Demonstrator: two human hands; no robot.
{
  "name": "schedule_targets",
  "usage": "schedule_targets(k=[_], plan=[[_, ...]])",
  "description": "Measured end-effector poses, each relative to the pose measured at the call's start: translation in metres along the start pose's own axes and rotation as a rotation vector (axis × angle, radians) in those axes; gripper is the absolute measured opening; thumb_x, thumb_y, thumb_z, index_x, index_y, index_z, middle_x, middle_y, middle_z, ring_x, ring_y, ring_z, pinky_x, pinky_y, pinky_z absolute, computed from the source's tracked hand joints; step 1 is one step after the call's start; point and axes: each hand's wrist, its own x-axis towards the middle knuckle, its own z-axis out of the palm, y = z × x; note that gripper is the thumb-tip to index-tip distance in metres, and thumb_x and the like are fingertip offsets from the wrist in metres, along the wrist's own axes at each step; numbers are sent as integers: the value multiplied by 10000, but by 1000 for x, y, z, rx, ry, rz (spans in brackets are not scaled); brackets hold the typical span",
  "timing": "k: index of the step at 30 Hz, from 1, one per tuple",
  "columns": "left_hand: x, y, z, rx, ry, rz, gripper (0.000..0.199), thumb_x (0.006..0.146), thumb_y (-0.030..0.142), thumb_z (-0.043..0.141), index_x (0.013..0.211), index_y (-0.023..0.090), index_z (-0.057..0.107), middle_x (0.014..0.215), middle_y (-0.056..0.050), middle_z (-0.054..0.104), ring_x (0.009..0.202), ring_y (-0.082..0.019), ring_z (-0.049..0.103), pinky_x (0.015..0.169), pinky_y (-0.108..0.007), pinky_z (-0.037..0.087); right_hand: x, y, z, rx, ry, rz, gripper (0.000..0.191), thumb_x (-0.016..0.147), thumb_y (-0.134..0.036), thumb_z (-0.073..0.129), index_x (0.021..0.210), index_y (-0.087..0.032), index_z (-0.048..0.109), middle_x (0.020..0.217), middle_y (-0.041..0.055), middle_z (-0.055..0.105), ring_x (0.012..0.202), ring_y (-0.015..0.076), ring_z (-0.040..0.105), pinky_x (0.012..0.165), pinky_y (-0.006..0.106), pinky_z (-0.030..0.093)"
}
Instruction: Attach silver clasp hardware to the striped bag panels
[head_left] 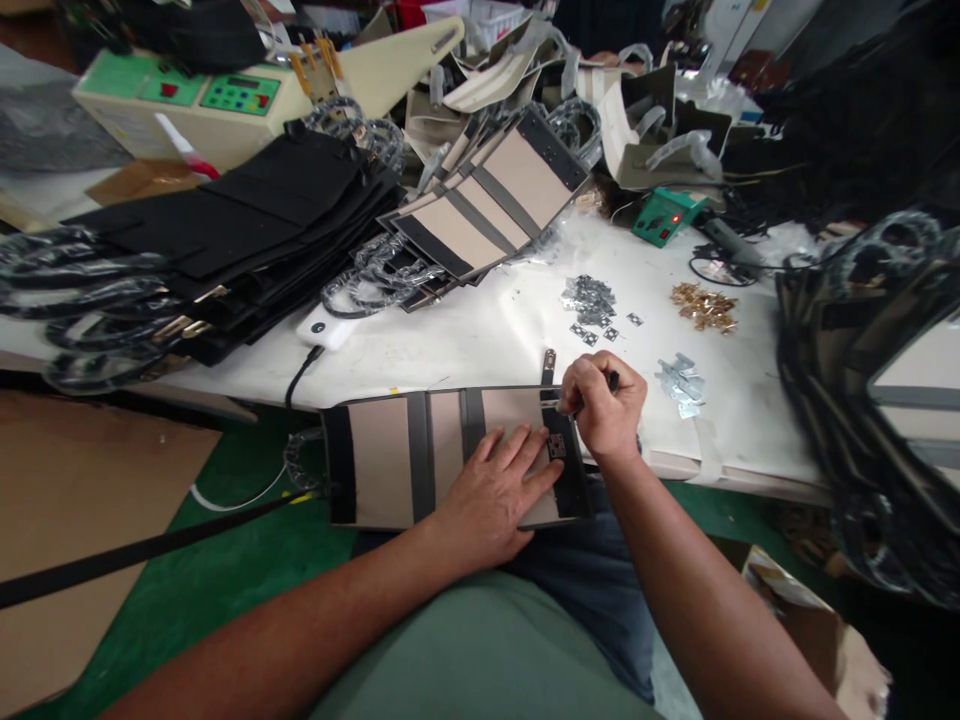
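A beige bag panel [381,460] with dark grey bands and black ends lies across my lap, against the table's front edge. My left hand [499,480] rests flat on its right half, fingers spread. Beside those fingertips, a small square metal plate [556,445] sits on the black end strip. My right hand [606,400] is closed around a small dark tool [613,381], mostly hidden by the fingers, at the panel's upper right corner. Just left of that hand, a short dark tab with metal fittings [549,366] sticks up past the panel's edge.
Small metal plates [589,300], gold-coloured pieces [703,307] and silver pieces [681,383] lie in piles on the white table [480,340]. Stacked black bags [247,210] and beige panels [495,200] stand behind. A green device [666,216] has a red light. More bags [847,400] hang over the right side.
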Motion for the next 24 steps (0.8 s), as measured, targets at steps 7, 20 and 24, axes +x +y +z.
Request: schedule_targets(k=[7, 20, 24], plan=[[1, -1, 0, 17, -14, 17, 897, 820, 499, 772, 1587, 261, 374, 1700, -149, 297, 1570, -367, 228, 1264, -561, 181, 1, 0, -1, 14, -7, 24, 412, 959, -407, 672, 641, -250, 462, 507, -60, 519, 436, 128, 445, 460, 287, 374], [4, 1, -6, 29, -14, -4, 906, 837, 503, 732, 1603, 211, 347, 1729, -113, 236, 1542, -371, 255, 1262, -557, 182, 3, 0, 0, 6, -5, 32, 409, 953, -418, 667, 641, -251, 462, 496, -61, 517, 422, 123, 445, 443, 277, 376], [6, 1, -11, 19, -28, 7, 900, 831, 502, 738, 1591, 199, 363, 1702, -131, 302, 1533, -372, 267, 1254, -556, 205, 3, 1, 1, 28, -8, 37, 402, 949, -416, 671, 648, -251, 461, 494, -61, 515, 421, 125, 449, 439, 279, 376]])
